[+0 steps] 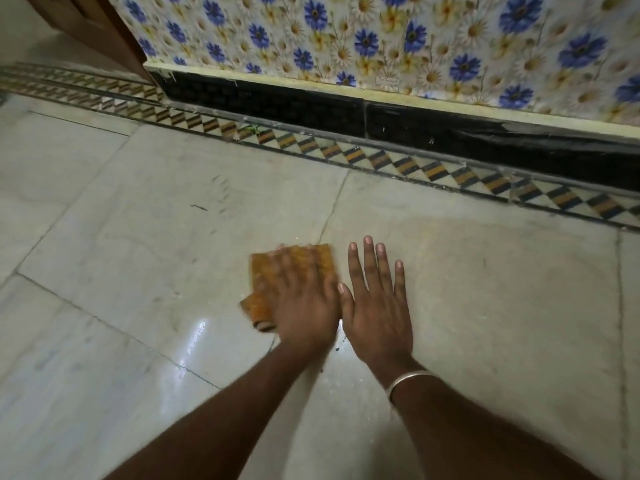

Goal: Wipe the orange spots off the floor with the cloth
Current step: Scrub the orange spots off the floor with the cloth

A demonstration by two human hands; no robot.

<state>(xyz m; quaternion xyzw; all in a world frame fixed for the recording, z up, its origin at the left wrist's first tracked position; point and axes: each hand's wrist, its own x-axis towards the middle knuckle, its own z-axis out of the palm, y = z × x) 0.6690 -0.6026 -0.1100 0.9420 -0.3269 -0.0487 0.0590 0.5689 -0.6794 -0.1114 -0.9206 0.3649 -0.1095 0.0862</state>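
Note:
A folded orange cloth (263, 289) lies on the pale marble floor (138, 254). My left hand (304, 299) presses flat on top of it, fingers spread and blurred; most of the cloth is hidden under the palm. My right hand (377, 306) rests flat on the bare floor just to the right, fingers apart, holding nothing, with a metal bangle (412, 379) on the wrist. A faint yellowish haze (381, 223) shows on the floor beyond the fingers. A few small dark specks (341, 341) sit between the two wrists.
A patterned border strip (381, 161) runs along the floor ahead. Behind it are a black skirting (450, 140) and a flowered tile wall (381, 39). A brown wooden door (93, 26) stands at the far left. Dark scuff marks (214, 195) lie on the floor to the left.

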